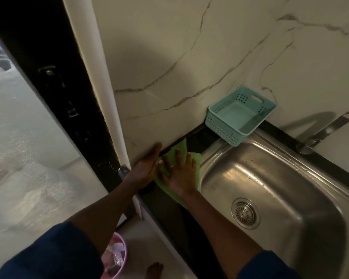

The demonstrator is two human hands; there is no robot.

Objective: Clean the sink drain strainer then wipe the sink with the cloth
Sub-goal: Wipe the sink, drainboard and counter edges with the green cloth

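Note:
A green cloth (pixel 196 161) lies spread flat on the black counter (pixel 177 216) just left of the steel sink (pixel 274 184). My right hand (pixel 179 174) presses flat on the cloth with fingers straight and spread. My left hand (pixel 147 168) lies flat at the cloth's left edge, fingers straight, fingertips near the wall. The round metal drain strainer (pixel 245 213) sits in the drain at the sink's bottom.
A light blue plastic basket (pixel 220 125) stands empty on the sink's back left corner against the marble wall. The faucet (pixel 328 131) is at the right. A dark door frame (pixel 75 101) stands to the left. A pink bin (pixel 117 256) with rubbish sits on the floor below.

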